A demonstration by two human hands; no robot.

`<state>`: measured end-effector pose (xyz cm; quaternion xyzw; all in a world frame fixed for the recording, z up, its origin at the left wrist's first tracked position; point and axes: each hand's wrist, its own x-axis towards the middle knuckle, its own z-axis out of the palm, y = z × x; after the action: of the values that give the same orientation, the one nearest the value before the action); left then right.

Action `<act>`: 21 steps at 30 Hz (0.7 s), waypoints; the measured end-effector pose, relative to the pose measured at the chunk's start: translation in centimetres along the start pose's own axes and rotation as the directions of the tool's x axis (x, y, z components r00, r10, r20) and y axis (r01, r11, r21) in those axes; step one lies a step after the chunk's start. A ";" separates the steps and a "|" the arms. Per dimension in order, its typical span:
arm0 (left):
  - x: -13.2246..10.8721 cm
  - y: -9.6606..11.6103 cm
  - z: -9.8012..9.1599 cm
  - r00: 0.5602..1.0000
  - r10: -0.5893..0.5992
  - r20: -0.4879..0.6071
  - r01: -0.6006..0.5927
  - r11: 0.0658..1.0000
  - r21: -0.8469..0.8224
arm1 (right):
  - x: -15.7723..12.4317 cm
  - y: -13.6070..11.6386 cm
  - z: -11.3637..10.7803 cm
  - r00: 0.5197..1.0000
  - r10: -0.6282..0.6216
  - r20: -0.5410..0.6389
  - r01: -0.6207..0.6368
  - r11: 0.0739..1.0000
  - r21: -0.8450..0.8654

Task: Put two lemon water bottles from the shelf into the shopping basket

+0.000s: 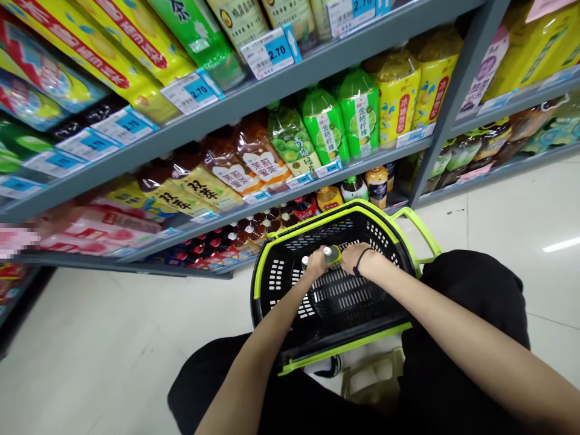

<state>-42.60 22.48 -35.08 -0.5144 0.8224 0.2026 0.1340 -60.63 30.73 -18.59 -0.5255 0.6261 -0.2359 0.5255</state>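
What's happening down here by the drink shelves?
A person is crouched on the shop floor over a black basket with green trim. Both hands are down inside it: the left hand and the right hand each close on small bottles with pale caps, held near the basket's far wall. Just beyond, the shelves are packed with bottled drinks, with blue price tags along their edges.

Head view, close, tilted down over basket (272,254) toward shelves (254,99)
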 end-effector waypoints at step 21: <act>-10.4 -6.0 -15.5 0.943 0.064 -0.327 -0.156 0.952 -0.263 | -5.7 0.0 3.0 0.960 0.133 0.248 0.127 0.583 -0.802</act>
<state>-32.84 21.12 -18.13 -0.5068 0.8230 0.2418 -0.0857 -58.49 36.68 -17.30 -0.7341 0.5836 0.1542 0.3110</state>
